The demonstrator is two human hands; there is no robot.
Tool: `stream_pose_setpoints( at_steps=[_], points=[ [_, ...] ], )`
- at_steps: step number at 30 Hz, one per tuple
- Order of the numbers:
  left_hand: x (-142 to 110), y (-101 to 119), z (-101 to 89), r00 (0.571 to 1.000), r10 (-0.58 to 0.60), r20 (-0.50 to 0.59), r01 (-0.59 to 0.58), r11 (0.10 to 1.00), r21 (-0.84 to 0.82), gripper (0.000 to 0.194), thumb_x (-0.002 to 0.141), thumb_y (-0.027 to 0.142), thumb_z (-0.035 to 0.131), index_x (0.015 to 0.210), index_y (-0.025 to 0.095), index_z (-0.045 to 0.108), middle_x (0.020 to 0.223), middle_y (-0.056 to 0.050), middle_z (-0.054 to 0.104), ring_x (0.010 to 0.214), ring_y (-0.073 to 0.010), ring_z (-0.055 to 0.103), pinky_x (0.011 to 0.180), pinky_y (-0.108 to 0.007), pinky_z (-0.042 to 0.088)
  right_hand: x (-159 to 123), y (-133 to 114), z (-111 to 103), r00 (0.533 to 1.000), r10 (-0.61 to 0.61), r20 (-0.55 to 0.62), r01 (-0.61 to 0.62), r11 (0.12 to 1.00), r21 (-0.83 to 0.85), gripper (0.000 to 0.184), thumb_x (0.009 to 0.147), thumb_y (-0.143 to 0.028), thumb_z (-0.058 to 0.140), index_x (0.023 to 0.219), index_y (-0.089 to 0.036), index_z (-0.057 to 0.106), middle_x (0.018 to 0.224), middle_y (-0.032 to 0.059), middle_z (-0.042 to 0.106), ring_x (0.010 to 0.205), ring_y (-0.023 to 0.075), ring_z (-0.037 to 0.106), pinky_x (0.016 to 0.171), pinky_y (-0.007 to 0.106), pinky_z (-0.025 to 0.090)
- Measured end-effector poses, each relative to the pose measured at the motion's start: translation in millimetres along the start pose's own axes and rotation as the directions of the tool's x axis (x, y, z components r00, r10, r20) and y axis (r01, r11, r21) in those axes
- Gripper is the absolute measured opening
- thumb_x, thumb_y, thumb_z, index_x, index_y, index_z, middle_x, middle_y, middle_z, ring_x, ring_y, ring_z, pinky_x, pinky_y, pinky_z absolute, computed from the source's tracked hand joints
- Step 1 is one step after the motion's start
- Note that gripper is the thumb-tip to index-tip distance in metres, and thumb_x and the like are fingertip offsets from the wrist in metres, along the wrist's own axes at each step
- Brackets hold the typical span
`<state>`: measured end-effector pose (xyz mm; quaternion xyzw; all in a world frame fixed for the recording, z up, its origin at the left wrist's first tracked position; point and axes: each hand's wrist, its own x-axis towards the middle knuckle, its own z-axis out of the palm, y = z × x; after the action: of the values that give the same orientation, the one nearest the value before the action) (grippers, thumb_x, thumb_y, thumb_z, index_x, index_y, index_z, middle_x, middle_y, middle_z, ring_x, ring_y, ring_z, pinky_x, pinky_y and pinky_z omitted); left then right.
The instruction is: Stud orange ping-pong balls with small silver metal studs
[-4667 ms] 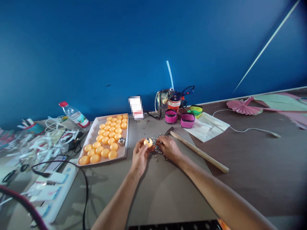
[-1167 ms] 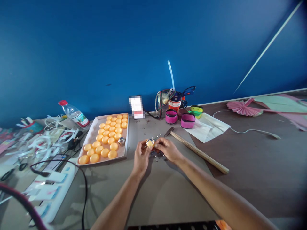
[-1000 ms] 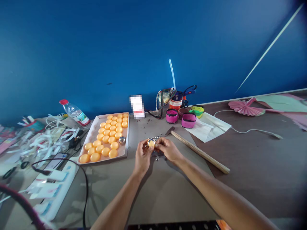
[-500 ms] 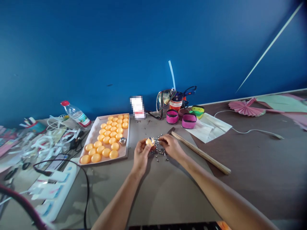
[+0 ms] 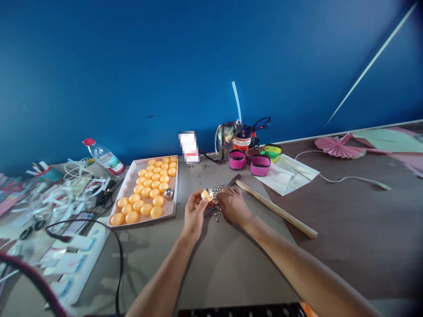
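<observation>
My left hand [image 5: 195, 210] is closed around an orange ball [image 5: 207, 195], which looks like a table tennis ball with silver bits on its surface. My right hand [image 5: 234, 205] is just right of the ball, its fingers bent down over a scatter of small silver beads [image 5: 216, 214]. Whatever its fingertips may pinch is hidden. To the left, a shallow white tray [image 5: 176, 185] carries rows of plain orange balls [image 5: 146, 209] and one silver-covered ball [image 5: 168, 193].
A wooden-handled hammer [image 5: 277, 209] lies right of my right hand. Behind are magenta cases [image 5: 260, 165], a paper cup [image 5: 242, 143] and white paper [image 5: 299, 174]. Left of the tray are a bottle [image 5: 107, 159], a power strip [image 5: 79, 268], cables and clutter.
My right hand has lowered slightly and turned, its fingers now further down over the beads. My left hand still holds the ball in nearly the same place.
</observation>
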<state>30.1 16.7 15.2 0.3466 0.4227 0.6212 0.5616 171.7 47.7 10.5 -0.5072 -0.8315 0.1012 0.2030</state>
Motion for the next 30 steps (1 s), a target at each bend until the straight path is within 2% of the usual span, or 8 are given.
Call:
stream_pose_setpoints(
  at_steps=[5, 13, 16, 22, 26, 30],
  points=[
    [0, 1, 0.2, 1.000, -0.008, -0.010, 0.008, 1.000, -0.001, 0.035, 0.067, 0.034, 0.071, 0.095, 0.017, 0.057, 0.087, -0.002, 0.064, 0.070, -0.0124, 0.063, 0.074, -0.029, 0.048, -3, -7, -2, 0.998, -0.063, 0.003, 0.062, 0.998, 0.021, 0.019, 0.087, -0.026, 0.044, 0.091, -0.018, 0.061, 0.091, 0.0077, 0.061, 0.090, 0.0196, 0.050, 0.078, 0.032, 0.025],
    [-2, 4, 2.6, 1.000, -0.002, -0.010, 0.002, 1.000, -0.015, 0.035, 0.066, 0.033, 0.071, 0.094, 0.017, 0.057, 0.088, -0.002, 0.063, 0.073, -0.0127, 0.063, 0.076, -0.029, 0.048, -2, -7, 4, 0.998, -0.058, 0.026, 0.058, 0.998, 0.010, 0.018, 0.082, -0.013, 0.044, 0.084, -0.017, 0.061, 0.087, 0.0075, 0.061, 0.088, 0.0185, 0.051, 0.081, 0.033, 0.024],
    [-2, 4, 2.9, 1.000, -0.009, -0.008, 0.009, 0.999, -0.030, 0.035, 0.066, 0.033, 0.072, 0.093, 0.017, 0.057, 0.087, -0.002, 0.063, 0.071, -0.0121, 0.063, 0.076, -0.030, 0.048, -1, -7, 5, 0.999, -0.049, -0.011, 0.049, 0.997, 0.052, 0.017, 0.082, -0.014, 0.045, 0.082, -0.017, 0.062, 0.085, 0.0067, 0.061, 0.087, 0.0177, 0.051, 0.080, 0.032, 0.024],
    [-1, 7, 0.2, 0.998, -0.058, 0.016, 0.059, 0.992, -0.115, 0.031, 0.070, 0.032, 0.069, 0.095, 0.017, 0.056, 0.086, -0.002, 0.063, 0.069, -0.0117, 0.062, 0.070, -0.027, 0.047, -1, -3, 4, 0.986, 0.008, -0.164, 0.030, 0.972, 0.232, 0.016, 0.082, -0.014, 0.044, 0.079, -0.016, 0.059, 0.082, 0.0043, 0.063, 0.080, 0.0146, 0.055, 0.082, 0.031, 0.027],
    [0, 11, 1.3, 0.996, -0.084, 0.040, 0.090, 0.981, -0.173, 0.031, 0.070, 0.031, 0.069, 0.094, 0.016, 0.056, 0.084, -0.002, 0.064, 0.067, -0.0109, 0.061, 0.070, -0.026, 0.047, -1, -2, 3, 0.977, 0.111, -0.182, -0.018, 0.893, 0.449, 0.013, 0.077, -0.014, 0.045, 0.077, -0.017, 0.058, 0.075, 0.0027, 0.064, 0.073, 0.0150, 0.055, 0.075, 0.028, 0.036],
    [0, 13, 0.8, 0.990, -0.117, 0.076, 0.131, 0.966, -0.223, 0.030, 0.071, 0.029, 0.068, 0.097, 0.018, 0.056, 0.086, -0.002, 0.064, 0.069, -0.0107, 0.061, 0.071, -0.025, 0.046, 1, -7, -1, 0.966, 0.217, -0.142, -0.065, 0.731, 0.679, 0.008, 0.076, -0.022, 0.049, 0.075, -0.019, 0.056, 0.071, 0.0004, 0.060, 0.067, 0.0135, 0.052, 0.063, 0.024, 0.039]
  ],
)
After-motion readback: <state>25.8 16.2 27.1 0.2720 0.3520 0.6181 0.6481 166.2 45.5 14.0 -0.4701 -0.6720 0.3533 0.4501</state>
